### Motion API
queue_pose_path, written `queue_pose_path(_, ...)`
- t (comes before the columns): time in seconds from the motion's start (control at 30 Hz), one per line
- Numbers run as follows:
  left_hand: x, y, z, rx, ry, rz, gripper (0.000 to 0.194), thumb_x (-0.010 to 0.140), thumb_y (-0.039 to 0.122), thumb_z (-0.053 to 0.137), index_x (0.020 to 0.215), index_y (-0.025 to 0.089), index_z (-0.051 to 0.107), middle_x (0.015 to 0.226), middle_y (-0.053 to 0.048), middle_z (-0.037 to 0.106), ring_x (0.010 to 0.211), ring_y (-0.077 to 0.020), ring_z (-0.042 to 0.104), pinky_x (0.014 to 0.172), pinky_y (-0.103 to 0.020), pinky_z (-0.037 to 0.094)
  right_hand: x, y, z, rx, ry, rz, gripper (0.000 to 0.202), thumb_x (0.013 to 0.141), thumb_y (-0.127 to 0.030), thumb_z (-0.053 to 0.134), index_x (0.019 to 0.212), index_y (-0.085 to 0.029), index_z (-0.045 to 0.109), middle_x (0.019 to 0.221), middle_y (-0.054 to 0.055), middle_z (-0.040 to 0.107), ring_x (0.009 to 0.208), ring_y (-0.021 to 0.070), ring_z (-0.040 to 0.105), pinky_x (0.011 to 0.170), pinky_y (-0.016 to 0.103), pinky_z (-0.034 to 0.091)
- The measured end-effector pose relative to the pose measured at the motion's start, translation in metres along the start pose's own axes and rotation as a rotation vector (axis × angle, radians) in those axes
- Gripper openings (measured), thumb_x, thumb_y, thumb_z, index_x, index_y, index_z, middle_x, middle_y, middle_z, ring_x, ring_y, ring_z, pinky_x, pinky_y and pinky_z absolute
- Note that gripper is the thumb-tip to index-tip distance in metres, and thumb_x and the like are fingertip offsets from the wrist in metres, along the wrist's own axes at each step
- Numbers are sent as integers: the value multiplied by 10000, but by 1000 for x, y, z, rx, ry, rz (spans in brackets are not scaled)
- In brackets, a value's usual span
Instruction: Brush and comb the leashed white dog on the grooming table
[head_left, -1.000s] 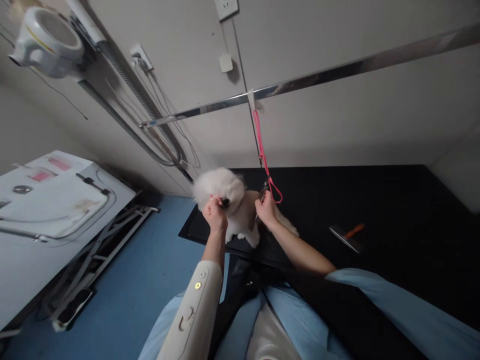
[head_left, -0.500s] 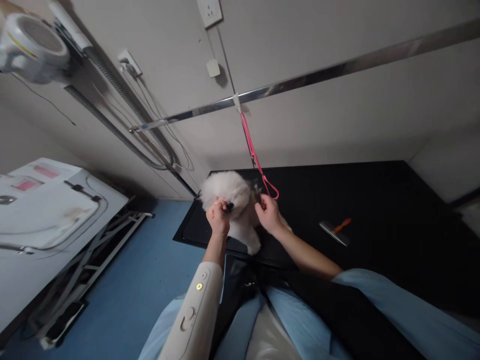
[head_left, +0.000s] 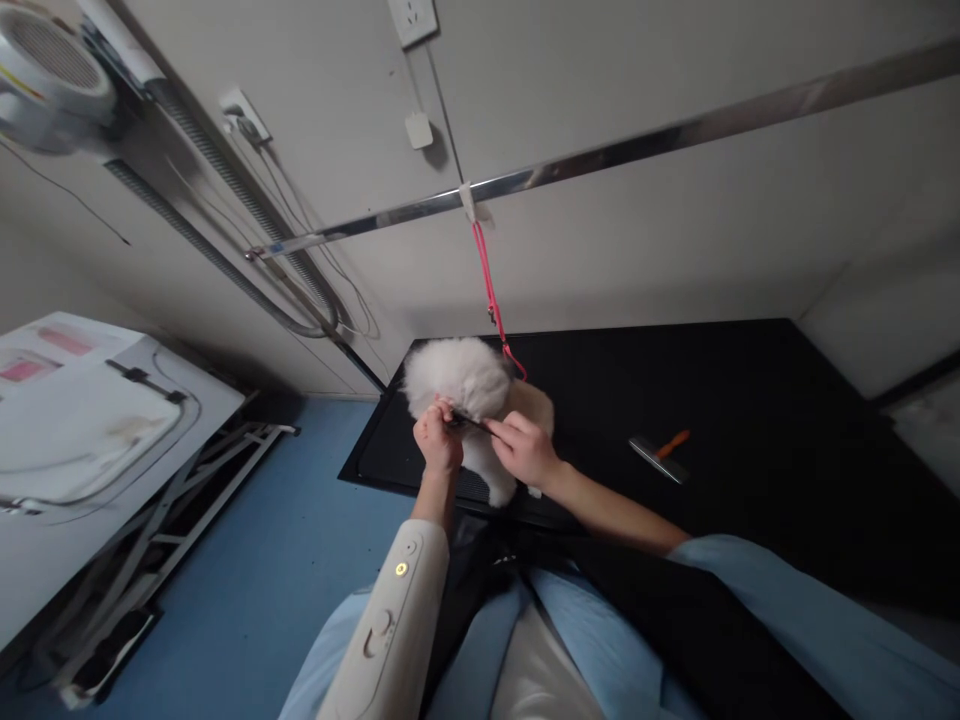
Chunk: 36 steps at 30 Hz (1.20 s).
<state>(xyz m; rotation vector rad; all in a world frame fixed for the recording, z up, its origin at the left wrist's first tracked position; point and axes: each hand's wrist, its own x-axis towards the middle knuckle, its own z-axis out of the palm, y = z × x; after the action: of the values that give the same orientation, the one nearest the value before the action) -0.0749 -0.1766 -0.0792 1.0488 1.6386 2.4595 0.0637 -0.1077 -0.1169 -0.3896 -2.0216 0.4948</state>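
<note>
A fluffy white dog (head_left: 459, 368) stands at the left end of the black table (head_left: 585, 370), its head toward me. My left hand (head_left: 437, 437) is closed at the dog's muzzle, fingers wrapped on the fur there; the muzzle is mostly hidden. Pinched in my right hand (head_left: 523, 449) is a thin dark tool (head_left: 474, 424), whose tip reaches the face beside my left fingers. Its exact kind is too small to make out. A pink loop leash (head_left: 487, 275) hangs from the metal bar (head_left: 570, 170) behind the dog.
A slicker brush (head_left: 660, 458) with an orange handle lies right on the table. A wall dryer (head_left: 56, 75) with a grey hose (head_left: 187, 225) hangs upper left. The white tub (head_left: 82, 400) stands left. A white device (head_left: 390, 620) with a lit button covers my left forearm.
My right hand has come down from the side of the dog's head to its face, bringing the thin tool near my left hand. The left hand stays at the muzzle.
</note>
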Motion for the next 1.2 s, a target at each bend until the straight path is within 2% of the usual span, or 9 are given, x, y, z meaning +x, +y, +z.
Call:
queue_pose_path(0.07, -1, 0, 1, -11, 2, -3, 409, 885, 406, 454, 536, 214, 365, 557, 24, 405, 685, -142, 552, 1003, -399, 453, -1, 0, 2, -40, -21, -16, 330, 901, -163, 514, 1141, -225, 732, 780, 41, 620, 709, 152, 605, 678, 257, 526)
queue_pose_path(0.23, -2, -1, 1, -10, -15, 12, 403, 897, 375, 450, 542, 219, 339, 561, 21, 403, 684, -141, 544, 1003, -394, 447, -2, 3, -7, -109, 44, 39, 335, 913, -169, 504, 1158, -207, 728, 775, 48, 616, 691, 151, 595, 669, 261, 524)
queue_pose_path(0.43, -7, -5, -1, 34, -28, 24, 412, 907, 379, 422, 541, 211, 334, 568, 18, 406, 691, -147, 547, 993, -385, 452, 1, 0, -20, -117, -130, -30, 346, 897, -153, 510, 1155, -229, 727, 821, 49, 642, 737, 152, 613, 677, 245, 526)
queue_pose_path(0.6, -10, -5, -1, 21, -32, 19, 396, 901, 343, 430, 537, 202, 367, 584, 15, 443, 728, -148, 575, 1000, -391, 442, -1, -3, -26, -151, -20, 19, 350, 914, -167, 498, 1181, -225, 717, 788, 48, 628, 712, 155, 604, 689, 260, 531)
queue_pose_path(0.77, -12, -5, 0, -66, -23, 40, 389, 889, 313, 466, 523, 202, 395, 571, 19, 440, 704, -143, 559, 1074, -430, 398, -3, -6, -27, -174, -104, -54, 345, 901, -157, 500, 1151, -218, 730, 794, 51, 634, 710, 156, 607, 648, 251, 520)
queue_pose_path(0.83, -13, -6, -1, -55, -20, 54, 392, 897, 319, 463, 526, 205, 417, 573, 14, 455, 715, -150, 572, 1092, -453, 387, -4, -4, -26, -197, -72, -23, 349, 902, -153, 490, 1152, -207, 728, 799, 56, 638, 718, 159, 610, 656, 255, 522)
queue_pose_path(1.0, -14, -9, -5, 60, -47, 178, 410, 926, 366, 456, 551, 209, 511, 609, -11, 534, 815, -184, 635, 1096, -472, 399, -2, -1, -25, -152, -114, -44, 341, 909, -160, 497, 1162, -216, 719, 819, 49, 650, 732, 153, 623, 671, 246, 527)
queue_pose_path(1.13, -13, -11, -8, 124, -60, 293, 408, 937, 373, 471, 578, 215, 581, 619, -28, 565, 896, -205, 633, 1057, -461, 437, 5, 1, -29, -130, -92, -43, 333, 918, -157, 490, 1159, -199, 715, 824, 51, 648, 752, 155, 633, 713, 258, 539)
queue_pose_path(1.2, -11, -11, -7, 135, -89, 319, 412, 936, 364, 479, 564, 212, 569, 613, -26, 564, 865, -200, 627, 1031, -454, 454, 10, 3, -34, -104, -146, -66, 327, 915, -159, 505, 1163, -210, 712, 836, 46, 653, 756, 151, 633, 729, 260, 542)
